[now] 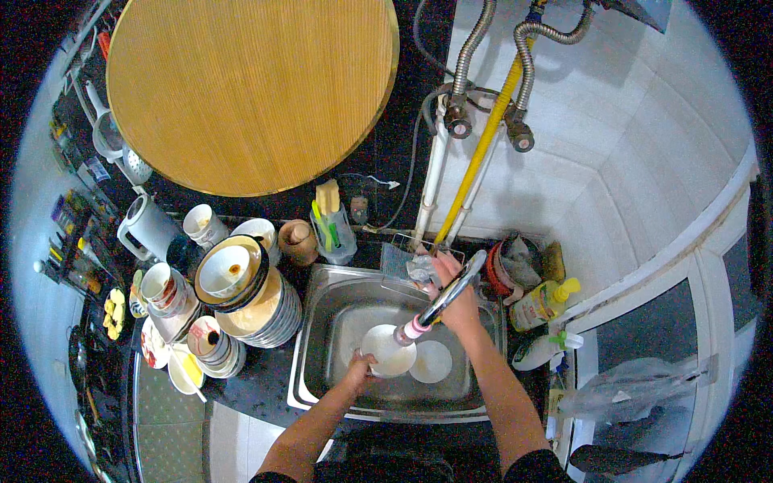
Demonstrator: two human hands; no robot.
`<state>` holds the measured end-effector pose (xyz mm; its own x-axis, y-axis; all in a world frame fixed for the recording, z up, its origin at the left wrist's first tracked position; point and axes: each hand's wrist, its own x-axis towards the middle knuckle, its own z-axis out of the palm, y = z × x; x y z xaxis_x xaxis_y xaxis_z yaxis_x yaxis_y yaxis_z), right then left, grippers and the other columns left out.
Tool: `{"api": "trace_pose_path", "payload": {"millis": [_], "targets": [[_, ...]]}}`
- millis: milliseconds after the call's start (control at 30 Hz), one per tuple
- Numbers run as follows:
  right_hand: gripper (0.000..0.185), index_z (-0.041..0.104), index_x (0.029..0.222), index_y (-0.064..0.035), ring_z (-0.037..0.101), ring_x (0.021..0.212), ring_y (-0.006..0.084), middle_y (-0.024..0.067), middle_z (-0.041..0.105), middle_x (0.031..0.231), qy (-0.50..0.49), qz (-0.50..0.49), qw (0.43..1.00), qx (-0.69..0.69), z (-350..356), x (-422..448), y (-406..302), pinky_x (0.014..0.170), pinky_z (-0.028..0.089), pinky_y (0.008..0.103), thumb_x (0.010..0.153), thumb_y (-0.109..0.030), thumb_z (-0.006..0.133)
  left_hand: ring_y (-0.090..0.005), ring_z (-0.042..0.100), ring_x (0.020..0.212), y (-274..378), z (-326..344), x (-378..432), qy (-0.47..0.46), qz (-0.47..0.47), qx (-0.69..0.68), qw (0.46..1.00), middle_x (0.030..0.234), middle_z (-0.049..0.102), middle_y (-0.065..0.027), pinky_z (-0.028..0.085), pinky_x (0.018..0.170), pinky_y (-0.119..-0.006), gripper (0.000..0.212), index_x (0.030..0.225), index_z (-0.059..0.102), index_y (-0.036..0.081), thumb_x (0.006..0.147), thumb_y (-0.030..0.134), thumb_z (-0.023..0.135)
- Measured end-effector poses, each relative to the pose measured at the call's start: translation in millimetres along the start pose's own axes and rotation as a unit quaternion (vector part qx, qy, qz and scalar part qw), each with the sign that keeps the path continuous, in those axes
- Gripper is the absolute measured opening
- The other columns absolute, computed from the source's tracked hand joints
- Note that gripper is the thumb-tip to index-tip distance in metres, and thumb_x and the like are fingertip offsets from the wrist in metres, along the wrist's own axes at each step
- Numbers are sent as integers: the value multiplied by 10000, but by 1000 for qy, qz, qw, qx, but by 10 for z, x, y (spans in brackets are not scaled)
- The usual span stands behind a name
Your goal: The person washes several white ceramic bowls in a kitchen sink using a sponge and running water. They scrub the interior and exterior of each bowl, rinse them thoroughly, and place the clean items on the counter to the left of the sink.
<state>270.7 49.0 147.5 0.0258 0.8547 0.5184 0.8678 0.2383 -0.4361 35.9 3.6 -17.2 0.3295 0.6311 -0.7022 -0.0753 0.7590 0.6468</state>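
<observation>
My left hand [361,367] grips the rim of a white bowl [386,361], tilted inside the stainless steel sink [338,392]. Right above that bowl is the pink-and-white nozzle of the chrome faucet [450,293]. A second white dish [433,362] lies on the sink floor, to the right of the bowl. My right hand [453,284] reaches behind the faucet to the back of the sink. Its fingers are at a crumpled grey cloth or scrubber [421,267] by a wire rack [395,265]; the faucet partly hides them, so their grip is unclear.
Stacked plates [281,317] and bowls [208,341] crowd the left counter. A utensil holder [338,238] and a wooden pot [298,241] stand behind the sink. To its right are a red container [498,271] and a yellow-capped pump bottle [540,305]. A large round board [253,96] leans behind.
</observation>
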Motion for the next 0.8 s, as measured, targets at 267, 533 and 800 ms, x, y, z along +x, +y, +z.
{"api": "trace_pose_path", "payload": {"millis": [267, 533, 800], "targets": [[229, 558, 913, -1, 533, 818, 314, 145, 561, 881, -33, 209, 967, 140, 497, -1255, -256, 722, 427, 365, 689, -47, 558, -361, 533, 803, 38, -46, -66, 39, 31, 4, 999, 1062, 436, -183, 492, 566, -432, 648, 1176, 249, 77, 612, 205, 541], [555, 433, 1104, -39, 483, 954, 311, 171, 458, 1100, -231, 190, 952, 67, 1396, -1456, -310, 805, 406, 382, 626, -223, 647, -203, 546, 661, 15, -275, -71, 106, 136, 159, 972, 793, 540, -122, 448, 474, -324, 439, 1076, 411, 41, 665, 156, 512], [416, 515, 895, -26, 575, 775, 310, 152, 589, 816, -368, 199, 892, 170, 2272, -1349, 63, 646, 464, 414, 699, -385, 592, -239, 538, 697, -163, -453, 20, 71, 207, 260, 941, 792, 554, -120, 443, 639, -328, 409, 1077, 442, -13, 683, 85, 492]]}}
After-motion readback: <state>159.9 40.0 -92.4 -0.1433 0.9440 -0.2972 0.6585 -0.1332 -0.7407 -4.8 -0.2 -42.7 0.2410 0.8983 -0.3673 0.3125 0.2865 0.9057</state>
